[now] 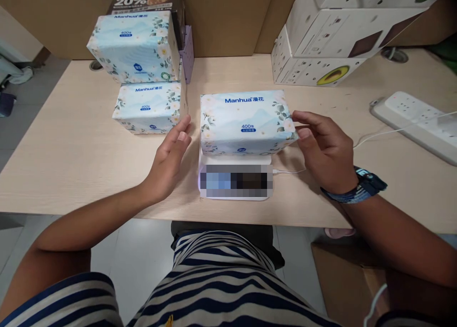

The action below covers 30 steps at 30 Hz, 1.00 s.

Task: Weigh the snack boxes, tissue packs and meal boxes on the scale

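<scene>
Fingertips of the right hand (323,146) touch the right end of the tissue pack (246,122), which sits on the white scale (233,179). Left of the pack, the left hand (171,158) hangs open, just clear. Judged from this, a true reading wants both hands off the pack, which should sit centred on the scale.

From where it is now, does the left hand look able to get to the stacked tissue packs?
Probably yes: the left hand hangs open beside the stacked tissue packs, with only bare table between them.
</scene>
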Motion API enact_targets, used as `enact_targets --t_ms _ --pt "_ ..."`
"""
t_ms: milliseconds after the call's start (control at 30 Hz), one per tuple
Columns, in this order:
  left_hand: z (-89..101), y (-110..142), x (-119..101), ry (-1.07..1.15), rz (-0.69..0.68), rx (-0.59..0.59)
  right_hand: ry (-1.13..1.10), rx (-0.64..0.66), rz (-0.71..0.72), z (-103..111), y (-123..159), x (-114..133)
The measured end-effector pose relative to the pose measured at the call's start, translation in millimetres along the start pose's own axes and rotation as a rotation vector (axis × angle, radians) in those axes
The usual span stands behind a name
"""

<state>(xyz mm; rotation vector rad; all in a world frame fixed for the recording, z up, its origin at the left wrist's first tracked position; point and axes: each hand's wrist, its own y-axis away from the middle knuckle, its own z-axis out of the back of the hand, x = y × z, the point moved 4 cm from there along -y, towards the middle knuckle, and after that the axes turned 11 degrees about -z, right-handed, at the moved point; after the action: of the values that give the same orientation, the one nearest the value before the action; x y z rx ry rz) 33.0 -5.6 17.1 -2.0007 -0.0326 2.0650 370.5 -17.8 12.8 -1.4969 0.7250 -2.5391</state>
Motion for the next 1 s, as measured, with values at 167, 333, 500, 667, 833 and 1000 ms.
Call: enact_targets --t_ms 167,333,500,667,833,1000 --pt "-0.2 -1.9 -2.2 -0.035 -0.042 0.013 -0.042 -0.025 0.011 1.6 -0.2 -2.8" --pt "0.8 -4.3 -0.5 -0.045 -0.037 0.003 -0.022 -0.026 0.015 1.0 -0.8 -2.5" --pt "1.1 -4.7 0.6 -0.07 -0.043 0.003 -0.022 -0.035 0.009 0.4 -0.9 -5.0" --pt "-0.6 -3.2 -2.1 -0.058 -0.045 0.009 -0.05 -0.048 -0.015 1.0 -0.9 -1.6" --pt "-2.3 -2.3 -4.4 -0.022 -0.035 0.006 -0.04 -0.06 -0.067 1.8 0.3 3.7" --pt "-0.7 -2.9 -2.8 -0.028 -0.046 0.001 0.031 -0.05 -0.067 4.6 1.0 5.1"
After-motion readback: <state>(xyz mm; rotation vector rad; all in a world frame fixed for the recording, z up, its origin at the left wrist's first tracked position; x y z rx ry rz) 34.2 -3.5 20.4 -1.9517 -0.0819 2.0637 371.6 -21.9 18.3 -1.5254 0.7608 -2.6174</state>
